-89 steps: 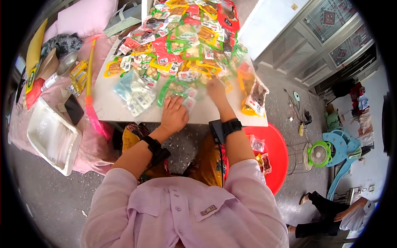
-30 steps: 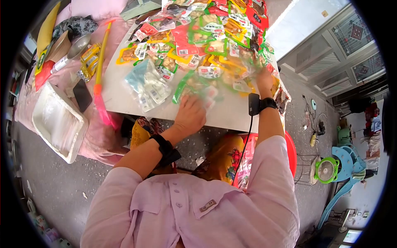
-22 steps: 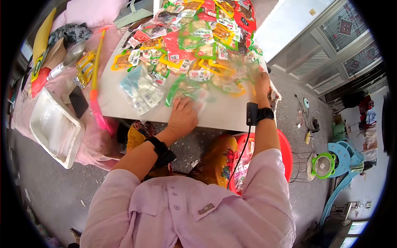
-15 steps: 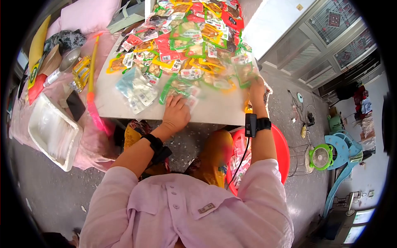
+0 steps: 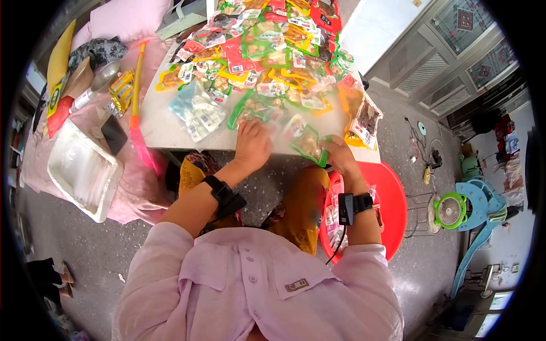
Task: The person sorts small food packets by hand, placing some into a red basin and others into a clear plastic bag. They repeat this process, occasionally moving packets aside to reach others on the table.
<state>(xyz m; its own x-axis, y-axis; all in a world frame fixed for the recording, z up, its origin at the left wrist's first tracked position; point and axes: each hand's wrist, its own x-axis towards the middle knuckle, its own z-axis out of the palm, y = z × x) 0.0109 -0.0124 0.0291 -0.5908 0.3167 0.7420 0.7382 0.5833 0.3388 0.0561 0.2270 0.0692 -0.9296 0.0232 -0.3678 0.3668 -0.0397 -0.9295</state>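
Note:
At the table's front edge my right hand [image 5: 340, 156] grips the corner of a green-edged clear food packet [image 5: 309, 143], its pale contents showing through. My left hand [image 5: 253, 142] lies on the table, its fingers curled against another green-edged packet [image 5: 256, 106]; motion blurs the fingertips. Left of that hand sits a small stack of clear and pale-blue empty-looking pouches [image 5: 196, 113]. Orange-edged and dark packets [image 5: 364, 116] overlap the table's right corner. A large spread of red, green and yellow packets [image 5: 267, 45] covers the far part of the table.
Below the right arm stands a red tub [image 5: 392, 210] with packets inside. To the left, a pink-covered surface [image 5: 136, 199] bears a white foam box [image 5: 79, 176], a metal bowl [image 5: 106, 77] and a yellow-pink stick [image 5: 136, 108]. A green fan [image 5: 450, 210] stands at the right.
My right hand has come from the table's right edge toward me and inward, now with a green-edged packet. Orange-edged and dark packets now show at the right corner. My left hand stays near its packet.

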